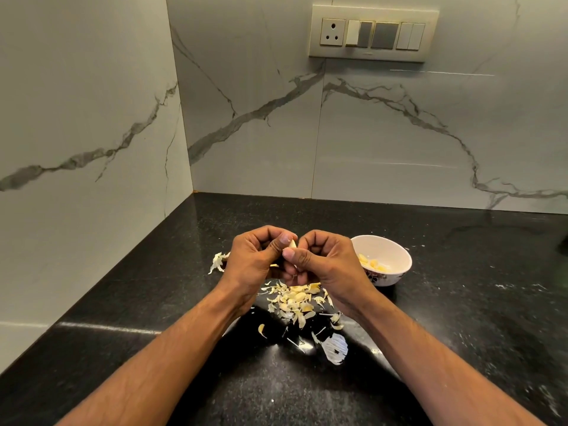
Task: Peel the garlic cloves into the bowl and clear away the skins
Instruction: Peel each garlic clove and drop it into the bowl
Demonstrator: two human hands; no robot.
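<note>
black speckled counter [461,287]; white bowl [392,256], floral base; grey-veined marble wall [368,133]

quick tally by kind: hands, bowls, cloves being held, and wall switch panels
hands: 2, left hand and right hand
bowls: 1, bowl
held cloves: 1, clove
switch panels: 1, switch panel
total: 5

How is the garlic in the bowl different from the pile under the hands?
The cloves in the bowl look plump, smooth and yellow; the skins on the counter are thin, pale, curled flakes. The cloves sit gathered together inside the bowl; the skins lie scattered loose across the counter. Both come from the same garlic.
</note>
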